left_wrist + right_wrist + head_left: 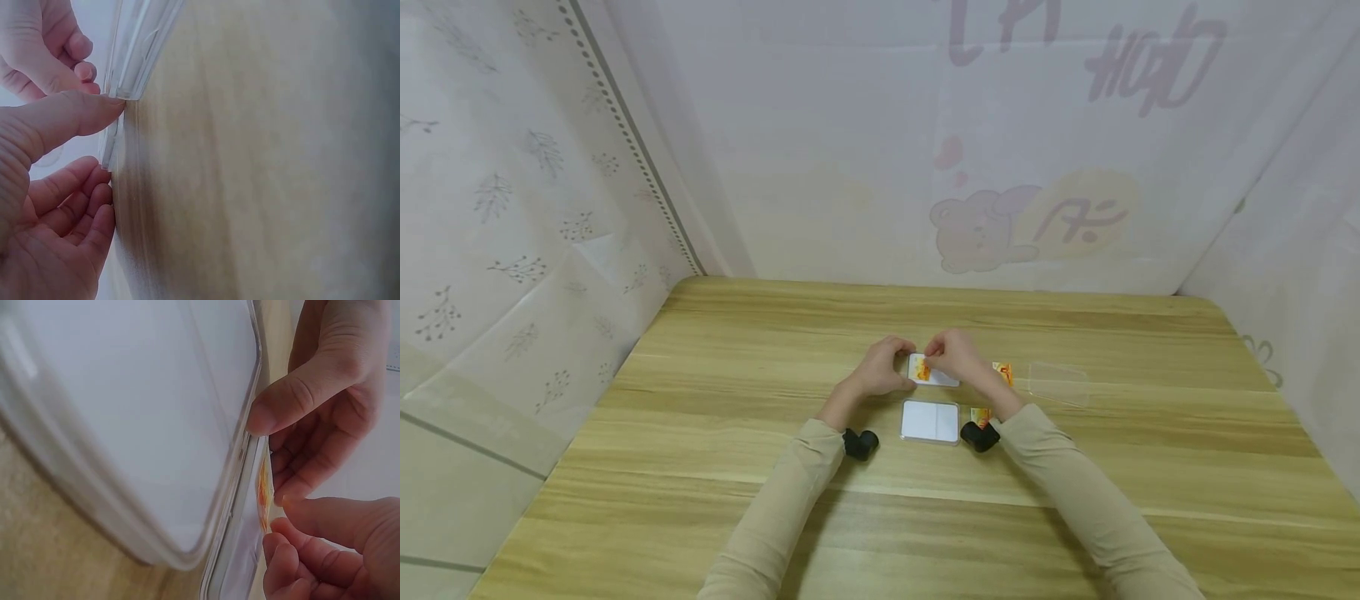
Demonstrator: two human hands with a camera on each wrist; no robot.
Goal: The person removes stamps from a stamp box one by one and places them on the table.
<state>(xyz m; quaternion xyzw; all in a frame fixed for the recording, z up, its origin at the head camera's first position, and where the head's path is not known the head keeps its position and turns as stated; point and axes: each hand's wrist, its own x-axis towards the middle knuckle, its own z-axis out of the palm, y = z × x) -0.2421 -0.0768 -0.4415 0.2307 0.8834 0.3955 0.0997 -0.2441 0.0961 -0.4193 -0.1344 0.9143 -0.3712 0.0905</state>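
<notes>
In the head view, my left hand [878,369] holds a shallow clear plastic case [944,382] with a white insert by its left end, thumb at the near edge and fingers at the far one. Over this case my right hand [957,356] pinches a small orange-and-yellow printed piece [922,369], which lies on or just above the white surface. The right wrist view shows this piece [264,494] between the two hands, slightly bowed. A second clear case [920,421] with a white insert lies nearer, below both hands.
Two more orange printed pieces lie right of the cases, one farther back [1003,372] and a nearer piece [979,416] partly behind the right wrist camera [979,437]. A thin transparent sheet [1060,384] lies farther right on the wooden table [700,400]. A patterned curtain [820,167] hangs behind.
</notes>
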